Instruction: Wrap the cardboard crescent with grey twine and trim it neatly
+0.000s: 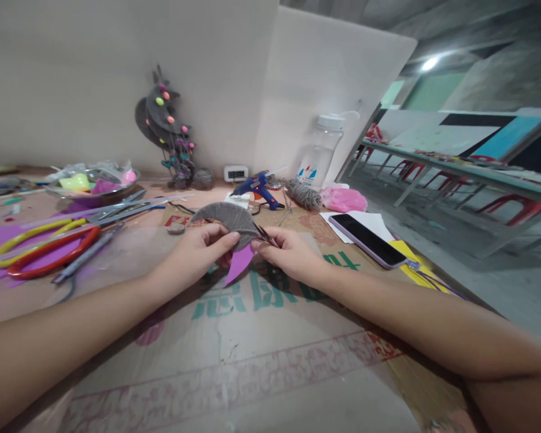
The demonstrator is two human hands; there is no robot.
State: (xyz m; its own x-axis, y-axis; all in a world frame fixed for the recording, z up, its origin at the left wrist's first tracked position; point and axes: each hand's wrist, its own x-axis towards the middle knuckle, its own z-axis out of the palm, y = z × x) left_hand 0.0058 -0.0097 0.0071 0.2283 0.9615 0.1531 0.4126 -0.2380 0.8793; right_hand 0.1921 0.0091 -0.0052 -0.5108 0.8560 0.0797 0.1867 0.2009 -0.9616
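My left hand (211,243) is closed on a crescent wrapped in grey yarn (223,215), its thumb lying on the crescent's lower part. A pointed piece of purple paper (240,263) hangs below the crescent, between my hands. My right hand (286,252) is closed at the crescent's right tip. Out of its fingers show the thin dark prongs of a small tool (265,233); they look like tweezers, but the fingers hide part of it. Both hands are above a cardboard sheet (270,385) with green lettering.
A blue glue gun (260,191), a grey yarn bundle (303,195) and a water bottle (322,153) stand behind my hands. Scissors with red and yellow handles (49,249) lie left, near a bowl (94,189). A phone (367,240) lies right. A decorated grey crescent (162,123) stands behind.
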